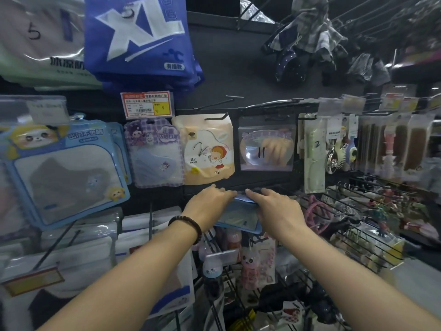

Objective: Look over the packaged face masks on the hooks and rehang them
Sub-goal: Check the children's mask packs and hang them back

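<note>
A blue mask packet [238,217] was gripped by closed fingers: left hand [210,205] at 9 o'clock, right hand [278,207] at 3 o'clock.

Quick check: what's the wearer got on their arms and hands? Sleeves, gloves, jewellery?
Both forearms are bare, no sleeves in view. No gloves or rings show on the left hand or right hand. The left wrist wears a dark braided bracelet; the right wrist is bare.
</note>
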`<state>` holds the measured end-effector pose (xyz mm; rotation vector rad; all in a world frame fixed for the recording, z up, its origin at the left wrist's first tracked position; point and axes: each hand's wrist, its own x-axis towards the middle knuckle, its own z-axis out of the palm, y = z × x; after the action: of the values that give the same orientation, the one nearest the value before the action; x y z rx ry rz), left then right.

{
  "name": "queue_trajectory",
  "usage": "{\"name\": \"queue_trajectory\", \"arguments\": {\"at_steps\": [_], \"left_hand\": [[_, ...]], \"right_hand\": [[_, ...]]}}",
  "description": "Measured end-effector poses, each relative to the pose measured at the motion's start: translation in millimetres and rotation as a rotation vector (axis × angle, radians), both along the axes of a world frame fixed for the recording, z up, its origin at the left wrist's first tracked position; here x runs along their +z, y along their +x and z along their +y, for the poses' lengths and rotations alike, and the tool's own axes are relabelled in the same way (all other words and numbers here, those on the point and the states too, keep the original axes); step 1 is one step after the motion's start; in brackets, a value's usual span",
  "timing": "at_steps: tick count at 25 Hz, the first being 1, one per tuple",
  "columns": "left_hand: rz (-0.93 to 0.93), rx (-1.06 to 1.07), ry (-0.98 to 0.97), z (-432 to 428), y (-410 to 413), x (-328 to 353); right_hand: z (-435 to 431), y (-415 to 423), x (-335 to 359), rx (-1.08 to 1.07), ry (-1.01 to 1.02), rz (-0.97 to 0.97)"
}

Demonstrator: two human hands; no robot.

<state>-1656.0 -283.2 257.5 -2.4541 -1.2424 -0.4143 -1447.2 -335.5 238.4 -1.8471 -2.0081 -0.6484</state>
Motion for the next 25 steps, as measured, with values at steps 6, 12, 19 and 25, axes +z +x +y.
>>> {"name": "queue_trajectory", "arguments": {"at_steps": [6,12,19,25], "left_hand": [[-0.719,-0.091,-0.151,-27.0,-3.3,15.4],[-2.043,-0.005,-0.833,-42.4,-12.8,33.1],[-1.965,-0.067,-0.646,-63.6,-47.6,32.3],[-1.639,-0.090,-0.578,-72.7,-82.4,34.5]], "right_hand": [[-0.8,-1.2,-2.1,0.094,0.353,-0.020],[-15.9,-16.9,-9.6,0.188,0.614,-0.030],[-53.6,-65.7,-6.6,0.324,0.349,0.172],[-26.7,-99.8,70.5,0.374,0.007,1.171]]}}
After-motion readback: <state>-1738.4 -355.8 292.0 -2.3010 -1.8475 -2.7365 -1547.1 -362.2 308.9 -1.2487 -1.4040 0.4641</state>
